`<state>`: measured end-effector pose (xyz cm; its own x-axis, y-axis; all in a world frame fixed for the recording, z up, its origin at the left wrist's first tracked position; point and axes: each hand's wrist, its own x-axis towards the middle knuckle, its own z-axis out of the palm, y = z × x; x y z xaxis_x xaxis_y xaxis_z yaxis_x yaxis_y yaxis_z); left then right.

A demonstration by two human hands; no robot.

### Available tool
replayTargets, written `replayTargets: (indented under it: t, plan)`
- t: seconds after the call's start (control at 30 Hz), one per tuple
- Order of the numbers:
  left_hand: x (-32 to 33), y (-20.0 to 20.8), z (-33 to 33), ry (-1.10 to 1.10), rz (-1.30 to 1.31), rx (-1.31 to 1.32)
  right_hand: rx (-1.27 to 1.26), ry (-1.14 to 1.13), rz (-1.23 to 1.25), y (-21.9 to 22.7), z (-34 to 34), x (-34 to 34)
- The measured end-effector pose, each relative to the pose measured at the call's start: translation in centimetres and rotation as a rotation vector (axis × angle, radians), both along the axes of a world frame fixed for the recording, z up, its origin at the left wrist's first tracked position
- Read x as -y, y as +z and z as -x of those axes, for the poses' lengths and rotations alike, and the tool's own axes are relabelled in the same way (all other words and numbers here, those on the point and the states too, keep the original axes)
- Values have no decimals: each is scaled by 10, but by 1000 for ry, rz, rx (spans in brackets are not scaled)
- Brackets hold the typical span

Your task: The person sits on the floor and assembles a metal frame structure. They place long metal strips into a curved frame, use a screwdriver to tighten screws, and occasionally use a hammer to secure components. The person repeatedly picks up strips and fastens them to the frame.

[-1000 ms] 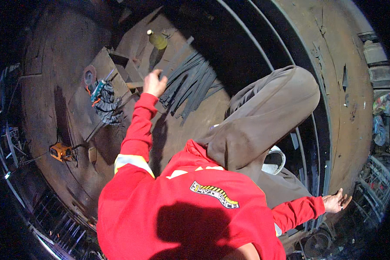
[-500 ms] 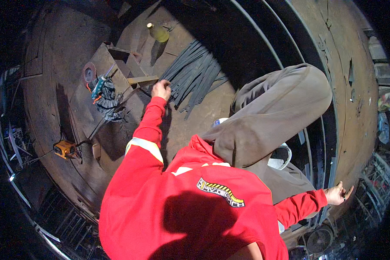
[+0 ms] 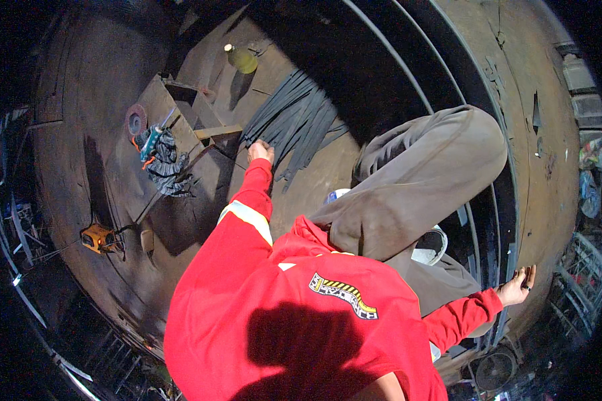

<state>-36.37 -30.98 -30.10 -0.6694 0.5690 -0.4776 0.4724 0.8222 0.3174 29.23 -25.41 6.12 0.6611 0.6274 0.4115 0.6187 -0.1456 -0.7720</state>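
My left hand (image 3: 261, 152) is at the near left edge of a pile of long, flat dark strips (image 3: 299, 119), touching it. Its fingers are curled together, and what they hold there, if anything, is hidden. The strips lie loosely fanned on a brown, rusty-looking surface. Far off to the right, my right hand (image 3: 516, 287) is held out with its fingers stretched and apart, nothing in it. It is nearest to the long brown surface (image 3: 535, 227) on that side. A dark ring shows on one finger.
Left of the pile stands an open metal box (image 3: 180, 107) with a grinding disc (image 3: 136, 120) and a dark crumpled cloth (image 3: 167, 167) beside it. A yellow-green bottle (image 3: 243, 61) stands behind. An orange device (image 3: 97, 238) is far left. My bent knee (image 3: 475, 137) rises on the right.
My left hand has moved slightly right and nearer to me along the pile's edge. The right hand has lifted a little, and its fingers have straightened out.
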Motion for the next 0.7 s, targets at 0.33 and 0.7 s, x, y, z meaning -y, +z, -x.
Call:
replayTargets:
  t: [0.33,0.7]
  plan:
    - [-36,140,47,-71,53,607,-150,-11,18,12,37,-11]
    - [-32,433,110,-183,-283,314,13,228,23,11,44,-7]
